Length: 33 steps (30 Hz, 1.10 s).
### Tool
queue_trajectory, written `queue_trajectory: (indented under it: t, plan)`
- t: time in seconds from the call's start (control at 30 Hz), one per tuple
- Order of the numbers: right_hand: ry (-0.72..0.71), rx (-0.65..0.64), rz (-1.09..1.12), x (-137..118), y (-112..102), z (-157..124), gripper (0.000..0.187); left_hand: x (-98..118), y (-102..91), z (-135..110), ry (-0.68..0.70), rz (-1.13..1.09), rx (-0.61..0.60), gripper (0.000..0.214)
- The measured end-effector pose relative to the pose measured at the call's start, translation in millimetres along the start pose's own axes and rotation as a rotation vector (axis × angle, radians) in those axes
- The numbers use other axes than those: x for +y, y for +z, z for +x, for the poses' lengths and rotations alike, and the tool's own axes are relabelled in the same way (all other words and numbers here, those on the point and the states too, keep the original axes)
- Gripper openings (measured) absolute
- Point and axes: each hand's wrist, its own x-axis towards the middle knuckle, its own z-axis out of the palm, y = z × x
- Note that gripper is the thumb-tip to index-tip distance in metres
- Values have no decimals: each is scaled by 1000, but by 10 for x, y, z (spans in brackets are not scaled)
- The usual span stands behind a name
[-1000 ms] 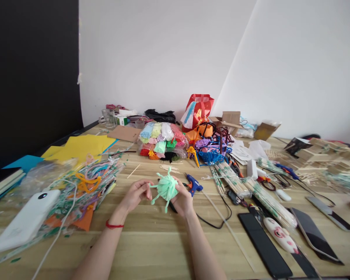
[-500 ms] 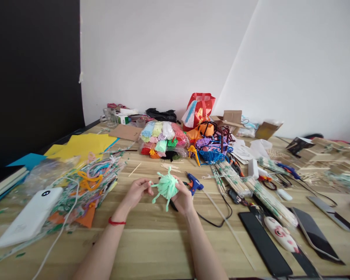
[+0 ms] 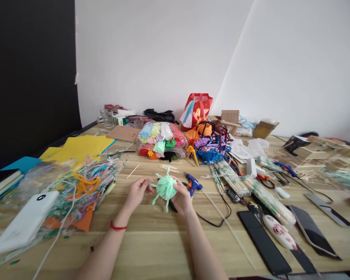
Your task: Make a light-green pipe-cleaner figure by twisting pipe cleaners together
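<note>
A mint-green fuzzy pipe-cleaner ball [image 3: 165, 187] with several thin arms sticking out, some ending in small curls, is held above the table. My right hand [image 3: 181, 197] grips it from the right side, fingers wrapped behind it. On the other side my left hand [image 3: 138, 192] is closed in a pinch at the tip of one arm that points left; the fingertips partly hide that tip. Just beyond my right hand lies a blue glue gun [image 3: 194, 183] with a black cord. A clear glue stick [image 3: 224, 221] lies to the right of it.
A pile of wrapped scraps and pipe cleaners [image 3: 90, 190] and a white power bank [image 3: 25, 221] lie left. Bagged pipe cleaners [image 3: 161, 140] stand ahead. Bundled wooden sticks [image 3: 230, 177], a black phone [image 3: 262, 241] and wooden models [image 3: 323, 155] are to the right.
The view has shifted slightly, so the surroundings sit a little further left. My left hand has turned a little; my right hand still holds the green ball in about the same place.
</note>
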Motion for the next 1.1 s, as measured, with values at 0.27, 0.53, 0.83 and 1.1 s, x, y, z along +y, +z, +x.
queue_trajectory:
  t: [0.27,0.53,0.83,1.1]
  plan:
    - [-19,84,-5,-1,-87,51,35,25,35,-82,129,381,-166,18]
    - [-47,62,75,-77,-118,40,32,-30,104,-78,-43,176,-220,17]
    - [-54,52,129,-115,-112,30,24,42,117,-118,-304,-382,-292,31]
    - [-43,42,98,-97,-108,33,26,21,171,-116,-299,-388,-246,22]
